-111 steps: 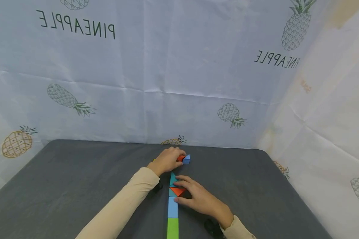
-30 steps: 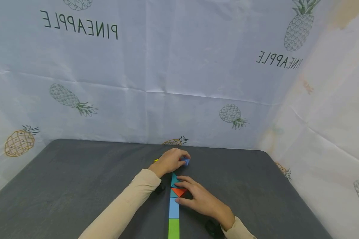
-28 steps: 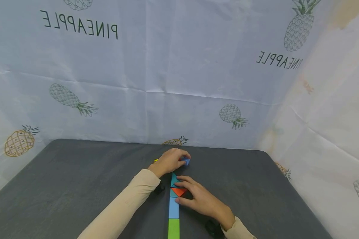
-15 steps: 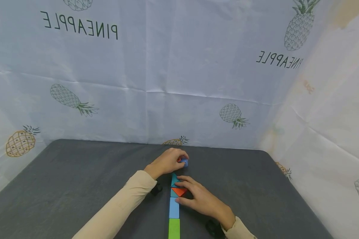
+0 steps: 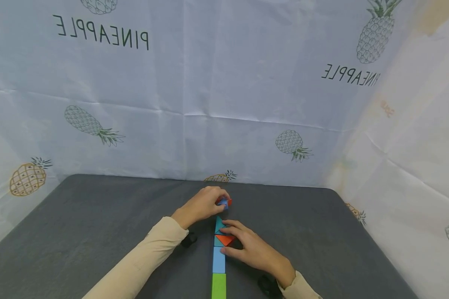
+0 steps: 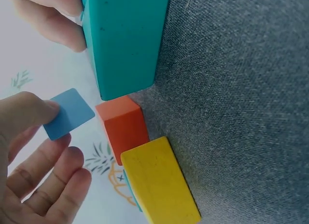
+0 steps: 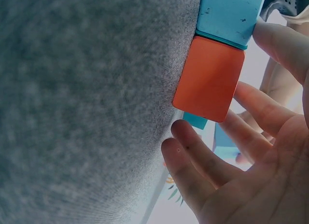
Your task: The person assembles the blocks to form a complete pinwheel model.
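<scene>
My left hand (image 5: 202, 204) pinches a small blue block (image 6: 70, 113) between thumb and fingers, above the table at the far end of the row. An orange block (image 5: 230, 202) and a yellow block (image 6: 159, 180) stand beyond; in the head view the left hand hides the yellow one. My right hand (image 5: 252, 247) lies along the row's right side, fingers loosely bent. Its thumb touches the light blue block (image 5: 218, 259), and its fingertips are at the teal triangular block (image 5: 219, 225). Between them an orange-red triangular block (image 5: 224, 240) juts out to the right.
Nearest the body, a green block (image 5: 218, 286) continues the row on the dark grey table (image 5: 97, 232). A pineapple-print cloth (image 5: 228, 83) hangs behind the table's far edge. Black wrist gear (image 5: 188, 239) shows under the left sleeve.
The blue block, first to the right of the far orange block, is now pinched by the left hand and has come left and nearer, overlapping the orange block's front. The right hand stays still.
</scene>
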`<state>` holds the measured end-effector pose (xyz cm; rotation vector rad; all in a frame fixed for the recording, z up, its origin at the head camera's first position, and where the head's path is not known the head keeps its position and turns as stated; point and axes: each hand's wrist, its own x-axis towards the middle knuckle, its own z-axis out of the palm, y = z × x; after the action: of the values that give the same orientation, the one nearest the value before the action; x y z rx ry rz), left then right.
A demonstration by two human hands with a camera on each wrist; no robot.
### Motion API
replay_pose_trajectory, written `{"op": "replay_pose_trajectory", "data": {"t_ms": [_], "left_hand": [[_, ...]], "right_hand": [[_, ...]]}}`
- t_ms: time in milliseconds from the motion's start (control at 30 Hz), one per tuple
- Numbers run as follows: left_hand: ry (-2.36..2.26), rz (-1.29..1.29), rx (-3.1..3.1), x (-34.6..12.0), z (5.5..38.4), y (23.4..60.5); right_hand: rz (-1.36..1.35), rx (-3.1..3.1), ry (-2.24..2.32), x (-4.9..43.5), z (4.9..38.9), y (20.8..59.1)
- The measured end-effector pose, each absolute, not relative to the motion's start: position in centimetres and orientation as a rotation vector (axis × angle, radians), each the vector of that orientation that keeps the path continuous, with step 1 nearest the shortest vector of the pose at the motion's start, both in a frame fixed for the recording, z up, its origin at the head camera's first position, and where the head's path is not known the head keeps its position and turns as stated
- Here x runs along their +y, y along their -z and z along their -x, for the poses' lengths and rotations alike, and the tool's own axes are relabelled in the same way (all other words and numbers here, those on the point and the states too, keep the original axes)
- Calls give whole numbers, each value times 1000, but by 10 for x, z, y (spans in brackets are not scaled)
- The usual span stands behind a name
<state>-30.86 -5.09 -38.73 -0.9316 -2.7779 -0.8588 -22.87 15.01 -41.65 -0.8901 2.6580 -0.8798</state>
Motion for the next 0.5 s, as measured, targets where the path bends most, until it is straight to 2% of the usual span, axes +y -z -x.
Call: {"op": "replay_pose_trajectory", "data": {"t_ms": [500], "left_hand": [[899, 926, -2737, -64, 293, 391]], "right_hand": [[885, 2651, 883, 150, 229, 417]]}}
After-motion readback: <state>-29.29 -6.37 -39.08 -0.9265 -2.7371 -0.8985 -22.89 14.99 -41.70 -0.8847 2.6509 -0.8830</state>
